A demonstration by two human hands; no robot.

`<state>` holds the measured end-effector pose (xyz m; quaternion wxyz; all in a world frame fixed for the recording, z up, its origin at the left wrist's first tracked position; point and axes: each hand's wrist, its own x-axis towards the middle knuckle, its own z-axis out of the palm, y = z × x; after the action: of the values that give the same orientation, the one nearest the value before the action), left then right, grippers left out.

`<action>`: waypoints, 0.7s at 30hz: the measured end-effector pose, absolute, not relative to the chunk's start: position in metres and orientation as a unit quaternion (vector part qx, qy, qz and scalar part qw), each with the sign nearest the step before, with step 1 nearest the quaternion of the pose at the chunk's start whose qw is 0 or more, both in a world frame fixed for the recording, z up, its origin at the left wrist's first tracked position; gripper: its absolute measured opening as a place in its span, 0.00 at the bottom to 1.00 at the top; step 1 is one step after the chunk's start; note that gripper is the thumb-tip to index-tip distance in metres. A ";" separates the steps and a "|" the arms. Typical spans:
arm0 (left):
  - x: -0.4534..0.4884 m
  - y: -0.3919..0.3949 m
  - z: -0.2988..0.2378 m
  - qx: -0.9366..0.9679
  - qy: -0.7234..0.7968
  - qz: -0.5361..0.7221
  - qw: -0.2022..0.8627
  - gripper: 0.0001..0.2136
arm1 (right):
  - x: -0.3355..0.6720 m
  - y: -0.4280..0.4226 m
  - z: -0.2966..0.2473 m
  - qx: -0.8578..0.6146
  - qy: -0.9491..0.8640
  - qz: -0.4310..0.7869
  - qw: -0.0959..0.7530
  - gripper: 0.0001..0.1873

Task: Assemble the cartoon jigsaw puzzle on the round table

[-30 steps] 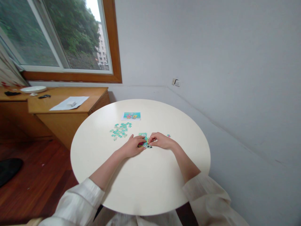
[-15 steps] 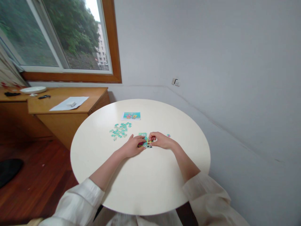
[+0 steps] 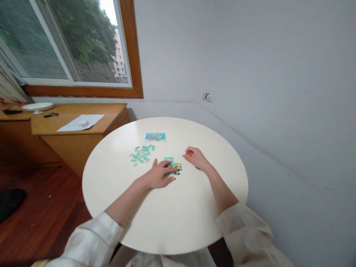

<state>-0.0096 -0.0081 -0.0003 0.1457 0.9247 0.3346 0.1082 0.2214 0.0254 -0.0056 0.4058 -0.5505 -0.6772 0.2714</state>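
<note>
A partly joined jigsaw puzzle [image 3: 177,168] with a yellow cartoon figure lies near the middle of the round table. My left hand [image 3: 158,175] rests over its left side, fingers stretched out and touching it, hiding part of the picture. To the right, apart from the puzzle, my right hand [image 3: 197,158] hovers close to the tabletop. Its thumb and fingers are pinched together; whatever may be between them is hidden. A small dark bit shows under that wrist, too little to name. Several loose turquoise puzzle pieces [image 3: 141,154] lie in a heap beyond my left hand.
A picture card [image 3: 154,137] with cartoon figures lies behind the loose pieces on the white round table [image 3: 167,218]. A wooden desk [image 3: 116,111] at the left bears a paper sheet [image 3: 94,120] and a white plate [image 3: 37,106]. A wall runs along the right.
My right hand has left the puzzle and moved right, uncovering the yellow figure. My left hand stays on the puzzle, its fingers now reaching further across it.
</note>
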 end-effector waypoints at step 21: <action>-0.010 -0.005 -0.005 0.918 0.349 0.106 0.152 0.18 | 0.269 0.025 -0.003 -0.766 -0.570 0.140 0.263 0.11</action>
<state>-0.0098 -0.0048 -0.0051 0.1522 0.9184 0.3493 0.1063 0.2691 0.0251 -0.0035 0.2627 -0.7655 -0.5704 0.1404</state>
